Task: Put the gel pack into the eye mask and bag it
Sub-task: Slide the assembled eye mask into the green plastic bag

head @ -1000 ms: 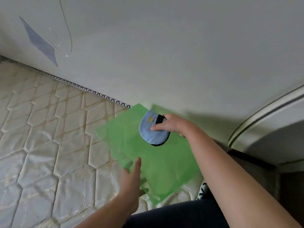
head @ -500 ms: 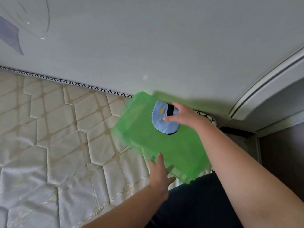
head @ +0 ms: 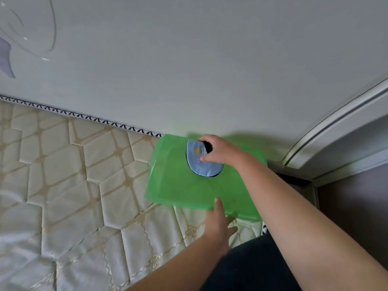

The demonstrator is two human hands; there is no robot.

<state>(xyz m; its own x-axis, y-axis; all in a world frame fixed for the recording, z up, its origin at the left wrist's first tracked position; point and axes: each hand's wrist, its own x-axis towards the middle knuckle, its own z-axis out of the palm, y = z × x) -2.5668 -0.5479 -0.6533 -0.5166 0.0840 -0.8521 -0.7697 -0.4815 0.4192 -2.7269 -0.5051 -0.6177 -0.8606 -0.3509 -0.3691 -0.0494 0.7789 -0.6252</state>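
A person seated at the edge of a bed holds a thin green plastic bag up over the quilted mattress, the left hand pinching its near edge with the thumb on top and the other fingers underneath, while the right hand grips a folded eye mask at the bag's far end, close to the pale wall. The mask, light blue on its face with a black underside and a small printed emblem, is rounded like a half-moon and looks padded and soft; thumb and fingers are closed around its upper part, where a black strap or fold shows. Whether the mask is entering the bag's mouth or merely lying against the outside cannot be told, and the gel pack itself is not visible, so it is presumably already tucked within. The bag is filmy, translucent and limp, likely to sag and cling, so it wants holding at the rim with the mouth spread; the mask should be light but slightly weighted and floppy, best held across its folded middle so nothing slips out. The mattress cover is cream, stitched in hexagons, with patterned piping along its edge.
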